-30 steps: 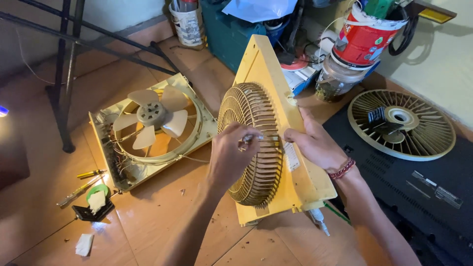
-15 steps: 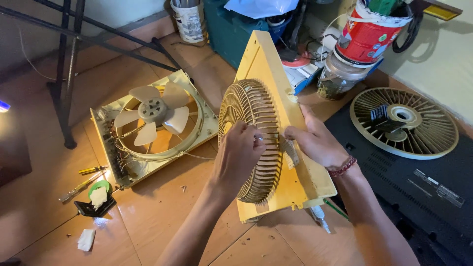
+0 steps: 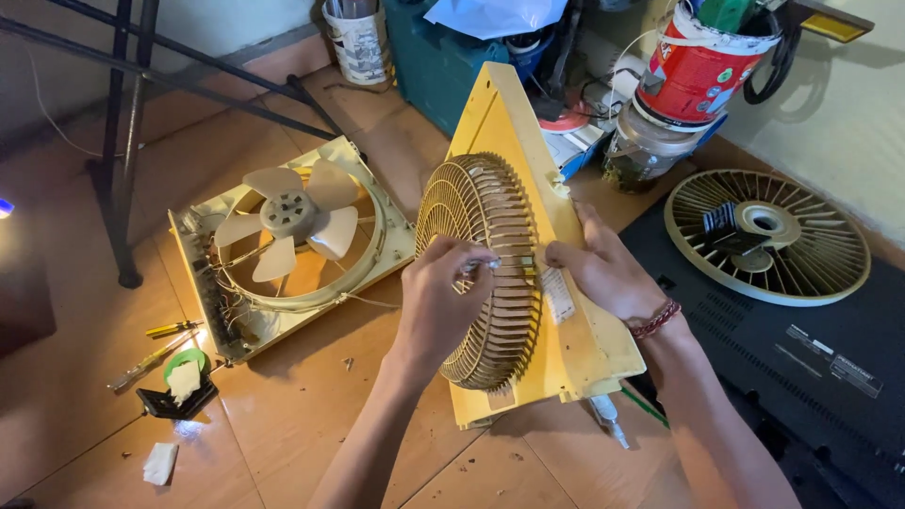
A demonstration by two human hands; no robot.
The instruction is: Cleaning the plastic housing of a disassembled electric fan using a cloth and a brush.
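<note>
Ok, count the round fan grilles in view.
2. One yellow grille sits on the upright yellow fan housing held between the left hand and right hand; one cream grille lies flat at right. Others may be hidden.

A pale yellow square fan frame with cream plastic blades lies flat on the tiled floor at centre left; below it, at lower left, a yellow-handled screwdriver lies beside a small green round lid, and a scrap of white paper sits near the bottom edge; black metal stand legs cross the upper left; a red plastic bucket stands on a glass jar at upper right; a round cream fan grille rests on a flat black panel at right.
</note>
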